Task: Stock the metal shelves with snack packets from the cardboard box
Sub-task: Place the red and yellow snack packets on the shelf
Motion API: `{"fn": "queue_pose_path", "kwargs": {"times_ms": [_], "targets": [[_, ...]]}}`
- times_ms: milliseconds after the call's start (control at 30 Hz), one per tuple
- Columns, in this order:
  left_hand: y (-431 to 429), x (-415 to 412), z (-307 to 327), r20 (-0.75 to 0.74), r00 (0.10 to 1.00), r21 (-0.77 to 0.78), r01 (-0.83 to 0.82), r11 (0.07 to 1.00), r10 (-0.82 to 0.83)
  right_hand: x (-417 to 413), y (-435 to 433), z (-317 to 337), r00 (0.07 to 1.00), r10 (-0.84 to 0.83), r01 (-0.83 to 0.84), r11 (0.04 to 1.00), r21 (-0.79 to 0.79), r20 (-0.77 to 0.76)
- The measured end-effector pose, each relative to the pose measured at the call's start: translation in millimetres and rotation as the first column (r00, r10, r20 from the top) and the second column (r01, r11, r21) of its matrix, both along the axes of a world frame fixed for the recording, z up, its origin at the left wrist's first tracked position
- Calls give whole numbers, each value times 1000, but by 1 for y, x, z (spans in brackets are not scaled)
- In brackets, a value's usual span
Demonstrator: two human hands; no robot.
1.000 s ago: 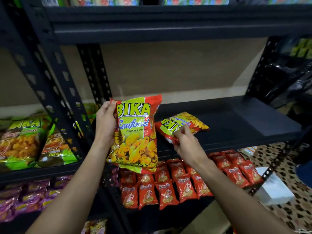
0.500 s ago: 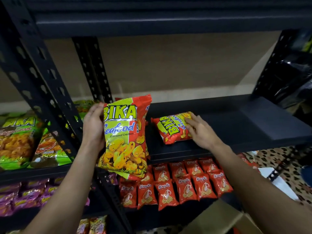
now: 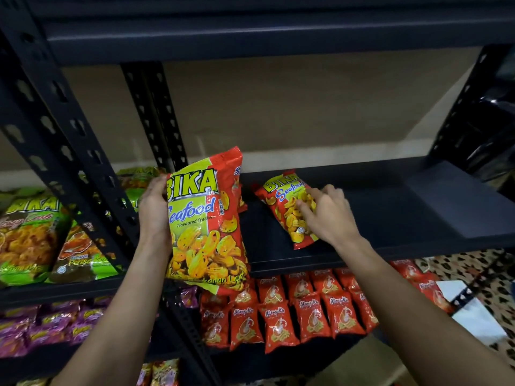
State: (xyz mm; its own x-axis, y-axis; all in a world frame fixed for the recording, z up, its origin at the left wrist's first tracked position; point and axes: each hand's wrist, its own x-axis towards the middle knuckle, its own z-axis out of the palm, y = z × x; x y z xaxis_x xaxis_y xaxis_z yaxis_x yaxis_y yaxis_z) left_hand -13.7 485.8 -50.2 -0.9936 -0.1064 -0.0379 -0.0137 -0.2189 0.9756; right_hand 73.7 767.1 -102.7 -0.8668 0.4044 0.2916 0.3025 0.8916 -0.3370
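Log one seafood packet [image 3: 289, 210] lying flat and askew on the middle shelf [image 3: 404, 215], near the front edge, top end toward the back wall. Note right hand [image 3: 328, 218] on top of it, fingers [image 3: 305, 206] apart and laid on the wrapper, pressing or nudging rather than wrapping (thumb hidden, so cannot rule out a light pinch).

Note second seafood packet [image 3: 206, 224] held upright just left of the first, in front of the shelf edge, not set down. Record left hand [image 3: 153, 210] clamped on its left side, fingers curled behind it. Glimpse what may be another packet's edge behind the held one; cannot tell for sure.

See rows of small red packets [image 3: 301, 310] one level down, green packets [image 3: 30, 238] and purple packets [image 3: 41, 327] in the bay to the left. Make out a tan corner at the bottom edge, probably the cardboard box [image 3: 370, 360]; contents not visible.

Judge this shelf as barely begun: one packet placed, one in hand, most of the width left to fill. Cannot judge how many remain in the box.
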Motion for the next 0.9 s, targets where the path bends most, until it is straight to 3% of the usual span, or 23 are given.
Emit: {"fn": "queue_pose_path", "kwargs": {"times_ms": [133,300,467,900], "targets": [[2,-2,-3,-14,999,17,49,999,-48,3,14,-20,974,175,-173,985,-27,144],[6,-5,-6,4,1000,54,-1,999,0,-12,0,-30,980,100,-103,995,5,172],[14,-10,-3,1,1000,117,-9,993,9,-43,-17,-16,918,114,-115,993,-21,381],[17,-26,-7,25,1000,153,-21,988,18,-93,-22,-15,936,79,-101,994,45,343]]}}
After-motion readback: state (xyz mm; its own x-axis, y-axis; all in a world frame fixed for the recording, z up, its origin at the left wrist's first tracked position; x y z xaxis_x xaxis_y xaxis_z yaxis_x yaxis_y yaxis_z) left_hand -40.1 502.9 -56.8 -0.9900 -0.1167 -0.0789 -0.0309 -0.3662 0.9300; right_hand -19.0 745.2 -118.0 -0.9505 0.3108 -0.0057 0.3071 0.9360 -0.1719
